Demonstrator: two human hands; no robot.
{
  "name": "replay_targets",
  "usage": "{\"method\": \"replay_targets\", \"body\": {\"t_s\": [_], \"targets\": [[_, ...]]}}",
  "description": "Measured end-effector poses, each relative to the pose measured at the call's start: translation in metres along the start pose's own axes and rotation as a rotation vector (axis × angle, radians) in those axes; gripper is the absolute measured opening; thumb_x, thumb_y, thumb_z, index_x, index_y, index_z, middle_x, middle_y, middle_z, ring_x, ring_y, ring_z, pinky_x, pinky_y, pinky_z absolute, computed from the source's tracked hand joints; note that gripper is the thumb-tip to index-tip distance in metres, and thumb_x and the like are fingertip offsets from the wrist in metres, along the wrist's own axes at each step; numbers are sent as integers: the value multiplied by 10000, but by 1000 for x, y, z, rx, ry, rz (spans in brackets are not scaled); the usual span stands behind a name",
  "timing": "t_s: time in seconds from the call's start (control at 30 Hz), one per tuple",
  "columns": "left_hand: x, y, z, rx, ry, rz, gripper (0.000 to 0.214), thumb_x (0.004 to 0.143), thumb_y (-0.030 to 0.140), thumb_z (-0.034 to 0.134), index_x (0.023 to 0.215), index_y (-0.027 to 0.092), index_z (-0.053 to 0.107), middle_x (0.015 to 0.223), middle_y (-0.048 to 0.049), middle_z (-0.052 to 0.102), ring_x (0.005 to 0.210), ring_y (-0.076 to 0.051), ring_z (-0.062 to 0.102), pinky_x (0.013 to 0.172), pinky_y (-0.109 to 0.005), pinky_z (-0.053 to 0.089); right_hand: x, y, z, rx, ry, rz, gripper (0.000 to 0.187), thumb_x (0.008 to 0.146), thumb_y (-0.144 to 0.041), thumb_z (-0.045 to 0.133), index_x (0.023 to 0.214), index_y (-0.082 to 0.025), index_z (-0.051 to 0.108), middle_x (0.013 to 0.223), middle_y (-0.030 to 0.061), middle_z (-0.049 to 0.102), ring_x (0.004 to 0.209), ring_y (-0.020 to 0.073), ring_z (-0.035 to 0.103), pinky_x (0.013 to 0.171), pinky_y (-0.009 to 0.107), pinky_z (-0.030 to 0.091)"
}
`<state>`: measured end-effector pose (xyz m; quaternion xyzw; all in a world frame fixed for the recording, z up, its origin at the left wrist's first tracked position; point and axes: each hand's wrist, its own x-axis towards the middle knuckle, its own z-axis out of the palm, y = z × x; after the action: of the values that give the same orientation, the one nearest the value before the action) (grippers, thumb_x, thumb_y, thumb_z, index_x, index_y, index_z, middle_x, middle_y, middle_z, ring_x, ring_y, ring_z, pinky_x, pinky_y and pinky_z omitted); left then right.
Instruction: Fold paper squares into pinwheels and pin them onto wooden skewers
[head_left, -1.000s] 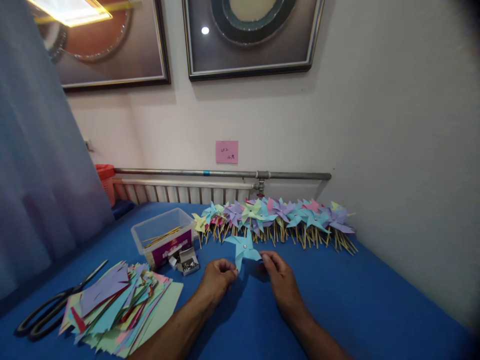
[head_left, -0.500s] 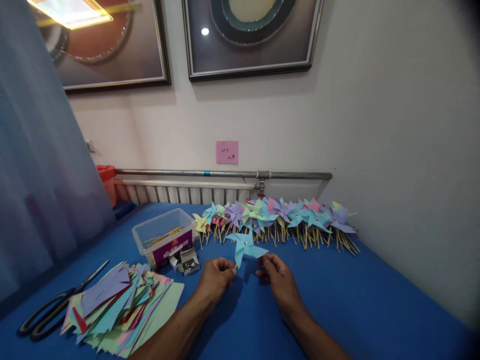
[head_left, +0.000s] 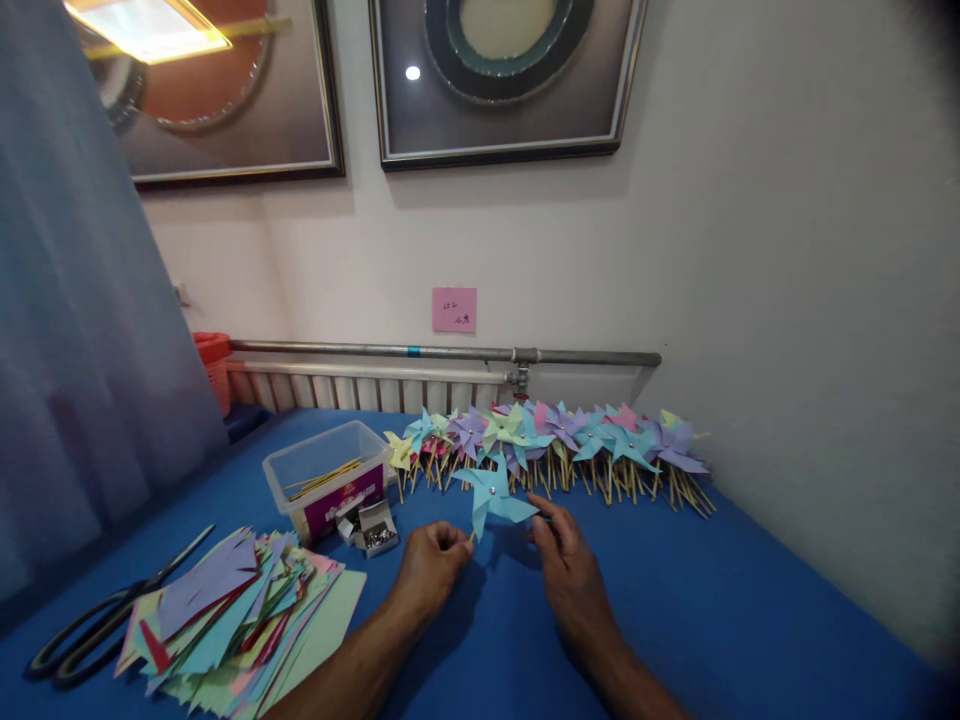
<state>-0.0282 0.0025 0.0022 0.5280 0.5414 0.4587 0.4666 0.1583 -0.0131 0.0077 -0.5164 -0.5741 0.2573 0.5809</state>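
Observation:
A light blue paper pinwheel (head_left: 493,495) with a shiny pin at its centre is held up over the table by its stick. My left hand (head_left: 435,558) pinches that stick, whose end shows at the fingertips just under the lower blade. At the tip of the right blade is my right hand (head_left: 562,545), its fingers apart; the index finger is at or very near the paper. Behind the pinwheel lies a row of finished pinwheels (head_left: 517,430) in purple, blue, green, pink and yellow, their sticks pointing towards me.
On the left are a stack of cut coloured paper (head_left: 247,620) and black-handled scissors (head_left: 120,610). A clear plastic box (head_left: 326,455) holds thin sticks, with a small carton of metal pins (head_left: 377,528) before it. Blue cloth (head_left: 712,620) covers the table; a radiator (head_left: 360,388) stands behind.
My right hand has shifted slightly right, its fingers opening off the blade tip. The pinwheel and my left hand stay nearly in place, while the view tilts slightly.

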Motion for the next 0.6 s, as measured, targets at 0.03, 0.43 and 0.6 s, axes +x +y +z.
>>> {"method": "replay_targets", "body": {"t_s": [0.03,0.43,0.6], "targets": [[0,1,0,12,-1,-4,187,679,308,700,641,155,599,486,56,471,453,-83,379,475,-228,246,-1,0,1,-33,-20,-31,364,925,-458,517,1203,-275,664,1168,80,670,980,249,632,889,376,483],[-1,1,-1,67,41,58,188,692,294,683,610,162,578,506,49,464,496,-93,382,496,-230,251,2,1,0,74,59,91,423,856,-525,597,1171,-244,632,1041,79,704,888,258,656,793,368,508],[-3,0,0,116,38,66,158,692,283,685,619,162,614,519,34,503,517,-108,422,508,-231,269,6,7,5,206,-2,193,362,770,-595,660,741,-234,631,703,23,657,692,223,624,677,331,497]]}}
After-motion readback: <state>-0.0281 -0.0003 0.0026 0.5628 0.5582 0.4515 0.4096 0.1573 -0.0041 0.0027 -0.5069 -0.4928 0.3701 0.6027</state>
